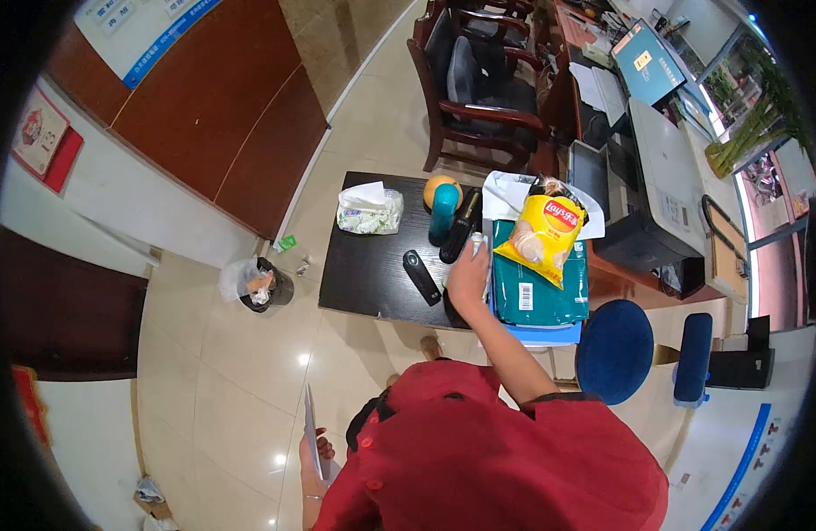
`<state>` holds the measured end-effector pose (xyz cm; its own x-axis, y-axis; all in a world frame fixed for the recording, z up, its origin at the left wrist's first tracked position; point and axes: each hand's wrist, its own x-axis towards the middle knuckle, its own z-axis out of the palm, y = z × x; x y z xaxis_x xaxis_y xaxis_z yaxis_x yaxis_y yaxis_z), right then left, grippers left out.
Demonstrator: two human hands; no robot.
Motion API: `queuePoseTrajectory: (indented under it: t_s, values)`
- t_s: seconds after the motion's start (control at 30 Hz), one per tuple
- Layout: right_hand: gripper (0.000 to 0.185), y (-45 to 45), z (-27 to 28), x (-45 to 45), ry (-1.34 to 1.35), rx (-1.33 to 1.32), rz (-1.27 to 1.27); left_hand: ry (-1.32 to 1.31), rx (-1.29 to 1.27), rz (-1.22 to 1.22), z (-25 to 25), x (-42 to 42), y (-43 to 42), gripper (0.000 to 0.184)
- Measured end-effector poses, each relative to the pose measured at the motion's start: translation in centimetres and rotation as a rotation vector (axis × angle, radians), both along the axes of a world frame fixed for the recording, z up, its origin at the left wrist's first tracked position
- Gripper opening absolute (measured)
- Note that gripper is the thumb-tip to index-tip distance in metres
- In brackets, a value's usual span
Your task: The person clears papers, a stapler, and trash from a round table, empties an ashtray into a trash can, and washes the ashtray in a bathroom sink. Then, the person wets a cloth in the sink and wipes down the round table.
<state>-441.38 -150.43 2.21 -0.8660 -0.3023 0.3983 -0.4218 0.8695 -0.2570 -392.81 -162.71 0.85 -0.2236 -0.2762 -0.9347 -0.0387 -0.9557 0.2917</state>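
Observation:
Low at the left, my left hand [320,447] is closed on a thin white sheet of paper [310,423], seen nearly edge-on. My right hand [468,279] reaches over the black table, its fingers closed around a small object with a pale tip [477,238]; the rest is hidden. Just beyond it lies a long black handheld device [461,226]. To its right, a yellow bag of potato chips [549,232] rests on a green package [525,303]. A smaller black device [420,276] lies to its left.
The black table [363,274] also bears a tissue pack [377,212], a teal cylinder [442,215] and a round orange thing [438,183]. A trash bin [279,289] stands left, a blue stool [614,351] right. Behind are a wooden armchair [487,115] and a printer [660,181].

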Motion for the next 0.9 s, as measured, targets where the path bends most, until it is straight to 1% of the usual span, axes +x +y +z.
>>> queuePoseTrajectory:
  t_s: [0.03,0.07,0.1,0.13,0.17,0.2,0.23,0.27,0.3,0.33,0.37,0.4,0.47,0.53,0.6,0.63,0.67,0.7,0.73,0.77,0.8,0.87,0.9]
  values:
    - [0.050,-0.1,-0.1,-0.5,-0.069,0.019,-0.062,-0.001,0.002,-0.005,0.1,-0.6,-0.3,0.027]
    - [0.050,-0.2,-0.3,-1.1,-0.067,0.019,-0.067,-0.032,-0.012,-0.065,0.2,-1.1,-0.6,0.027]
    - [0.050,-0.3,-0.3,-1.6,-0.255,0.035,-0.106,-0.063,-0.025,-0.122,0.3,-1.7,-0.8,0.028]
    - [0.051,-0.4,0.0,-1.9,-0.444,0.052,-0.143,-0.063,-0.023,-0.124,0.5,-2.2,-1.1,0.028]
    - [0.062,-0.9,0.4,-2.0,-0.404,0.105,-0.176,-0.089,-0.044,-0.145,0.6,-2.7,-1.4,0.029]
    - [0.062,-0.8,0.9,-2.0,-0.400,0.104,-0.177,-0.115,-0.066,-0.166,0.5,-3.1,-1.7,0.031]
    - [0.068,-0.6,1.6,-1.8,-0.476,0.049,-0.193,-0.114,-0.065,-0.168,-0.2,-2.5,-2.0,0.031]
    - [0.075,-0.6,2.6,-1.4,-0.551,-0.010,-0.211,0.005,-0.036,-0.182,-0.7,-2.0,-2.7,0.032]
    - [0.075,-0.2,2.5,-1.0,-0.547,-0.011,-0.216,0.125,-0.007,-0.196,-1.4,-1.7,-3.2,0.033]
    - [0.080,0.7,2.3,-0.2,-0.571,-0.149,-0.198,0.129,-0.005,-0.200,-2.0,-1.3,-3.3,0.033]
    - [0.085,1.5,2.1,0.6,-0.592,-0.284,-0.177,0.052,-0.045,-0.206,-1.6,-1.8,-3.0,0.033]
    - [0.085,1.9,1.9,1.6,-0.591,-0.280,-0.178,-0.029,-0.084,-0.211,-1.1,-2.2,-2.8,0.032]
    - [0.084,2.4,1.6,2.9,-0.570,-0.346,-0.130,-0.031,-0.061,-0.205,-1.0,-2.8,-3.0,0.032]
    - [0.083,2.1,0.9,3.3,-0.579,-0.350,-0.154,-0.040,-0.036,-0.206,-0.7,-2.7,-3.1,0.031]
    - [0.083,1.7,-0.1,2.8,-0.566,-0.421,-0.163,-0.067,-0.038,-0.215,-0.7,-3.0,-3.5,0.030]
    - [0.075,1.5,-0.6,2.6,-0.570,-0.473,-0.196,-0.064,-0.038,-0.224,-0.7,-3.2,-3.6,0.030]
    - [0.075,1.2,0.1,2.6,-0.565,-0.475,-0.204,-0.108,-0.062,-0.245,-0.8,-3.2,-3.7,0.030]
    - [0.071,0.9,0.7,2.6,-0.538,-0.565,-0.220,-0.152,-0.087,-0.265,-0.9,-3.2,-3.7,0.030]
    - [0.066,0.7,1.4,2.7,-0.509,-0.654,-0.234,-0.149,-0.088,-0.271,-0.9,-3.1,-3.8,0.030]
    - [0.058,0.3,2.2,2.9,-0.442,-0.692,-0.259,-0.114,-0.063,-0.263,-1.0,-2.9,-4.0,0.030]
    - [0.058,0.1,1.8,2.8,-0.437,-0.694,-0.262,-0.081,-0.038,-0.254,-1.0,-2.8,-4.1,0.030]
    - [0.054,0.1,0.7,2.4,-0.224,-0.660,-0.216,-0.077,-0.044,-0.253,-0.9,-2.7,-4.0,0.030]
    - [0.051,0.0,0.4,2.1,-0.186,-0.685,-0.217,-0.073,-0.050,-0.248,-0.9,-2.7,-4.0,0.030]
